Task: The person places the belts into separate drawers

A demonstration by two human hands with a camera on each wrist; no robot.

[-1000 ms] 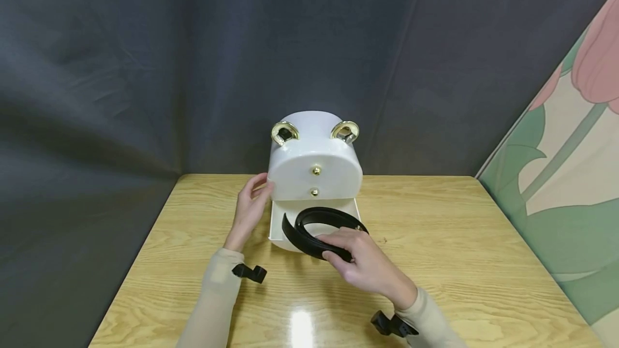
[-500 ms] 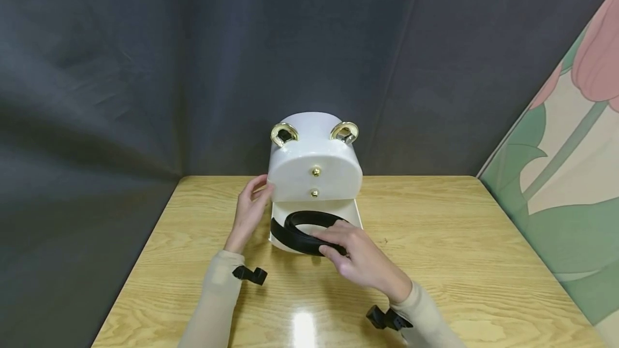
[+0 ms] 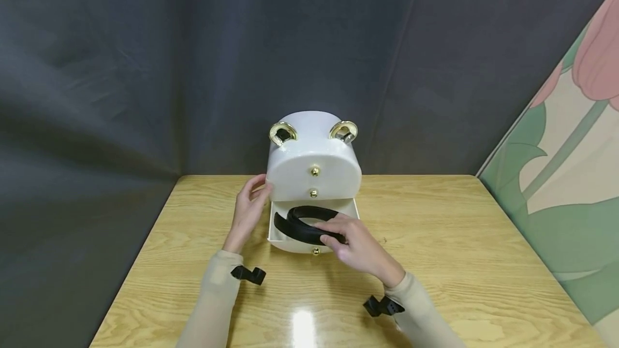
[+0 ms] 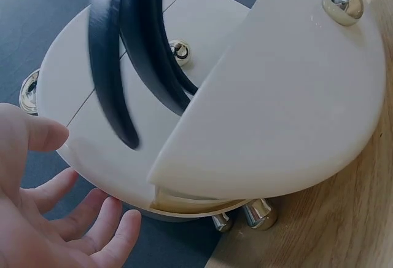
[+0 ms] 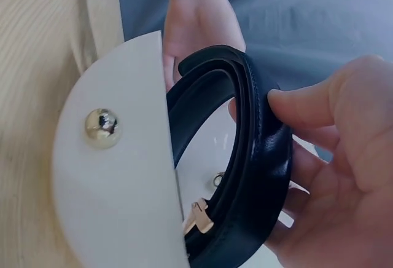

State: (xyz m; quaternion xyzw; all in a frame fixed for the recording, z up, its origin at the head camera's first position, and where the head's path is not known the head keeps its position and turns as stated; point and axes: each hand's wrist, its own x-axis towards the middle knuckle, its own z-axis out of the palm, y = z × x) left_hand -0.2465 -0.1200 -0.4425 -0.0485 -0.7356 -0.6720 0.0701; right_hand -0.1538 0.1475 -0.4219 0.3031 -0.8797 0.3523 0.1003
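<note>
A coiled black belt [image 3: 300, 231] is pinched between thumb and fingers of my right hand [image 3: 357, 245], over the pulled-out lower drawer [image 3: 282, 243] of a white rounded box [image 3: 290, 176]. In the right wrist view a gold-coloured buckle [image 5: 199, 217] shows inside the coil. The belt's loose end [image 4: 126, 126] hangs in front of the box in the left wrist view. My left hand [image 3: 247, 212] is at the box's left side, its fingers loosely bent at the edge. Whether every fingertip touches the box cannot be told.
Two gold ring-like ears [image 3: 283, 133] stick out on top of the box, and gold knobs [image 3: 315, 171] sit on its fronts. Small metallic feet [image 4: 261, 214] show underneath. Below lies a wooden table [image 3: 435, 251], with a dark curtain [image 3: 309, 42] behind.
My right hand has brought the belt leftward and slightly away from me, further over the drawer, uncovering the drawer's knob. My left hand has stayed at the box's side.
</note>
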